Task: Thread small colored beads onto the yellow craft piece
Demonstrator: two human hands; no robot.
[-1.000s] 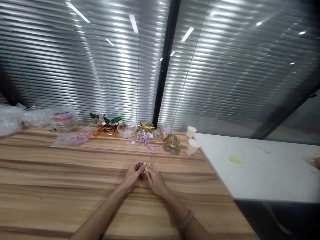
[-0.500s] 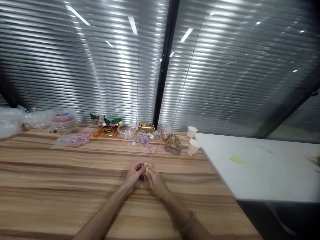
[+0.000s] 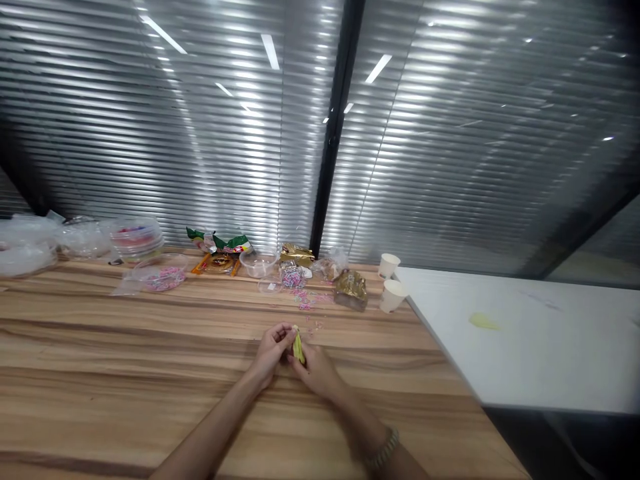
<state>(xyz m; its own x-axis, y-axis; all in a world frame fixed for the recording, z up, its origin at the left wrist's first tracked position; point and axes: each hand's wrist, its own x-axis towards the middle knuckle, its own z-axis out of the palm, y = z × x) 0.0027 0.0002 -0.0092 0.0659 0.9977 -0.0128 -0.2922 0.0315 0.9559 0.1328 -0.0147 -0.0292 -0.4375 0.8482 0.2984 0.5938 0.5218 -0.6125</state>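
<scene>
While both my hands meet over the wooden table [image 3: 100, 373], I pinch a small yellow thing [image 3: 299, 347] between them. My left hand [image 3: 273, 348] has its fingers closed on the top of it, and my right hand [image 3: 317, 368] is closed on the lower part. It is thin and long and looks soft. It sits near the middle of the table, a bit toward the far edge. On my right wrist is a beaded bracelet [image 3: 383, 451].

The table is smooth brown wood with dark wavy stripes. Along its far edge lie tiny pink and blue beads [image 3: 305, 300], a clear round bowl [image 3: 259, 263], two shiny gold wrappers [image 3: 350, 288], and a green snack bag [image 3: 220, 241]. Two white paper cups [image 3: 392, 294] stand at the far right corner. Beside it is a flat white table [image 3: 540, 360]. Behind are shiny grey blinds [image 3: 200, 133].
</scene>
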